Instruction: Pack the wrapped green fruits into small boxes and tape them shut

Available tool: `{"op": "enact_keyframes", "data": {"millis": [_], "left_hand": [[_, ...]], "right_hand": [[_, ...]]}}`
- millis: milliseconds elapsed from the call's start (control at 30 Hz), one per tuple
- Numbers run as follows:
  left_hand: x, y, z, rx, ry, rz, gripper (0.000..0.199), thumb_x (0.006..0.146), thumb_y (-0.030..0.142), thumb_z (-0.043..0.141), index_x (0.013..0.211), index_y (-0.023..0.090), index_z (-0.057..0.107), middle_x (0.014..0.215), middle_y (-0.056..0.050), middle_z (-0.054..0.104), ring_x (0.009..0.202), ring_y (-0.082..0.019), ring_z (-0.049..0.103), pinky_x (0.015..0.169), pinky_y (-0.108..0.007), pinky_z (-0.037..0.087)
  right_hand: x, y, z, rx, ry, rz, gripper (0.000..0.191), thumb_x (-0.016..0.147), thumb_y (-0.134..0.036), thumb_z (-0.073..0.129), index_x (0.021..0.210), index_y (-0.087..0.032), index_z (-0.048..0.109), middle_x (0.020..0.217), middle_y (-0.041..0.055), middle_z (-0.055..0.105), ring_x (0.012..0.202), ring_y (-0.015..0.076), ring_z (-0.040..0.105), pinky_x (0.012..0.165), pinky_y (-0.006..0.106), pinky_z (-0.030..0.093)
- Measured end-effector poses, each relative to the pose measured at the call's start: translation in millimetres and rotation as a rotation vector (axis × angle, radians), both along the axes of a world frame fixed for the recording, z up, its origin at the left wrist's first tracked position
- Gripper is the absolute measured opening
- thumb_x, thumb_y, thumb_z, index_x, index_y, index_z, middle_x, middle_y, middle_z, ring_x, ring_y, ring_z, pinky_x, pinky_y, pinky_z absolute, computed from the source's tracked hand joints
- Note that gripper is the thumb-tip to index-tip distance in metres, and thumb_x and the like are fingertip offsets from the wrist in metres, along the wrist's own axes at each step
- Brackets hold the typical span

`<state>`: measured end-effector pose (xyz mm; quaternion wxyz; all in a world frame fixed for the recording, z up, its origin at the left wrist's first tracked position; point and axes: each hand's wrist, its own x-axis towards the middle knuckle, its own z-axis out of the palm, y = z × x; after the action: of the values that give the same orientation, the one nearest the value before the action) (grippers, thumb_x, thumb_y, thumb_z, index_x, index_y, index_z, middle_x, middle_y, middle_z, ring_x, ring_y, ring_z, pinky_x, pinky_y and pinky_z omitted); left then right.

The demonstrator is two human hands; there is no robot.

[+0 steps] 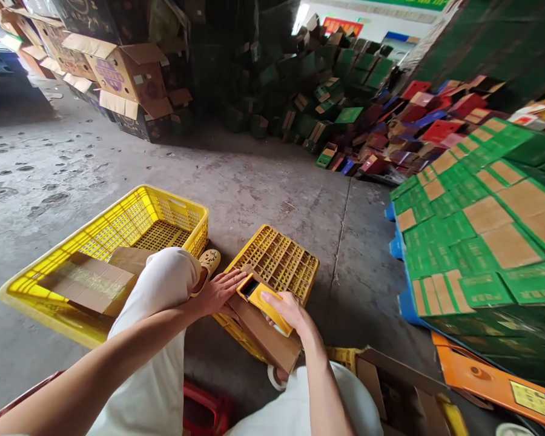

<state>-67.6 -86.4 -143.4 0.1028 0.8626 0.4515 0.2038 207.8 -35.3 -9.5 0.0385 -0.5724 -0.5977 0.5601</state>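
A flat brown cardboard box [266, 333] lies on an upturned yellow crate [277, 257] between my knees. My left hand [222, 292] rests on the box's far end, fingers stretched out and pressed down. In my right hand [287, 312] is a yellow tape dispenser [258, 297], its dark front end at the box near my left fingertips. The tape itself cannot be made out. To the left, a large yellow basket [177, 209] holds a taped cardboard box [88, 281] and another piece of cardboard partly behind my knee.
Green cartons [463, 242] are stacked on a blue pallet [409, 303] at right, beside an orange pallet jack [476, 369]. An open carton [404, 387] stands near my right knee, a red stool [204, 406] below me. Heaped boxes [418, 127] and stacked cartons [122, 75] stand farther back.
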Motion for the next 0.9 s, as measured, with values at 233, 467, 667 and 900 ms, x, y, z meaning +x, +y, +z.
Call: {"op": "enact_keyframes", "data": {"millis": [233,467,667,900], "left_hand": [[-3.6,1.4,-4.9,-0.008,0.068,0.006,0.129,0.082,0.102,0.051,0.177,0.018,0.027,0.178,-0.019,0.036,0.165,-0.038,0.035,0.13,-0.049,0.033],[-0.4,-3.7,6.8,0.029,0.104,0.065,0.11,0.09,0.084,0.067,0.175,0.023,0.036,0.174,-0.015,0.046,0.163,-0.039,0.041,0.129,-0.049,0.036],[3.0,-6.4,18.7,0.004,0.088,0.083,0.1,0.093,0.077,0.069,0.175,0.03,0.035,0.174,-0.009,0.047,0.163,-0.037,0.041,0.128,-0.048,0.038],[4.7,-5.7,25.0,-0.066,0.106,0.079,0.105,0.09,0.079,0.072,0.176,0.031,0.034,0.177,-0.008,0.04,0.164,-0.038,0.039,0.133,-0.049,0.031]], "right_hand": [[-5.9,-7.5,15.6,-0.017,-0.062,-0.018,0.037,0.098,-0.055,0.07,0.083,-0.022,0.063,0.054,0.0008,0.067,0.048,0.0193,0.069,0.042,0.023,0.051],[-4.0,-6.4,21.2,-0.03,-0.07,0.003,0.032,0.096,-0.048,0.072,0.081,-0.022,0.064,0.052,0.0015,0.067,0.046,0.019,0.067,0.045,0.024,0.052],[0.3,-7.6,16.9,-0.043,-0.097,-0.002,0.036,0.098,-0.052,0.07,0.081,-0.021,0.063,0.055,0.0018,0.068,0.05,0.0198,0.069,0.044,0.025,0.053],[5.4,-14.7,23.1,0.01,-0.139,-0.015,0.042,0.102,-0.059,0.063,0.083,-0.021,0.063,0.056,0.0013,0.069,0.051,0.019,0.071,0.046,0.024,0.055]]}}
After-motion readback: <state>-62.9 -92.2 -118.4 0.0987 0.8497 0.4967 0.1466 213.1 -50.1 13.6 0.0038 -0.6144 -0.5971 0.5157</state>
